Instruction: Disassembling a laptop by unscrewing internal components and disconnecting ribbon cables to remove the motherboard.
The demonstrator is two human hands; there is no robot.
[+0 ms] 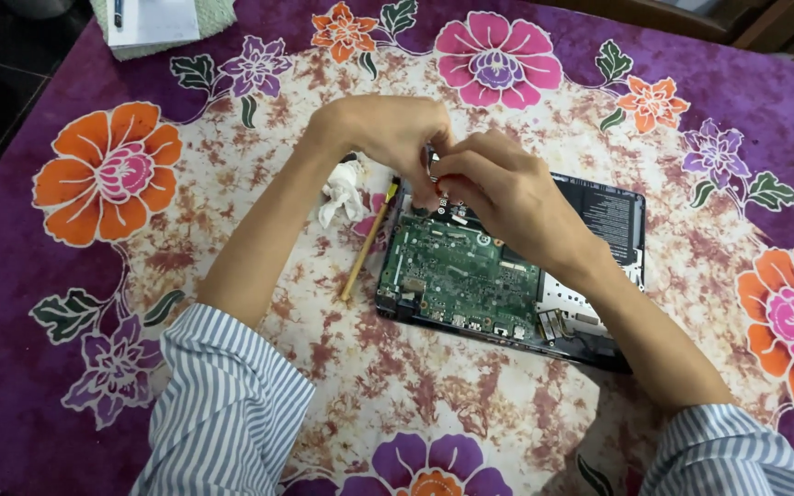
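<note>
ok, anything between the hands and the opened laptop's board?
Nothing visible. Left hand and right hand meet over the far edge of the green board, pinching a small part. Brush and crumpled tissue lie off to the left, clear of them.

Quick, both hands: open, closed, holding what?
Left hand: closed, pinching a small metal part over the laptop.
Right hand: closed on the same part.

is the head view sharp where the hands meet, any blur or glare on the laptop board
Head view: light is soft and even, with faint shadows under the forearms. The left hand and right hand are slightly soft, and the small part pinched between them is too blurred to identify. The green circuit board reads fairly crisp with no glare. The floral tablecloth looks mottled, and the edges bend slightly.
</note>
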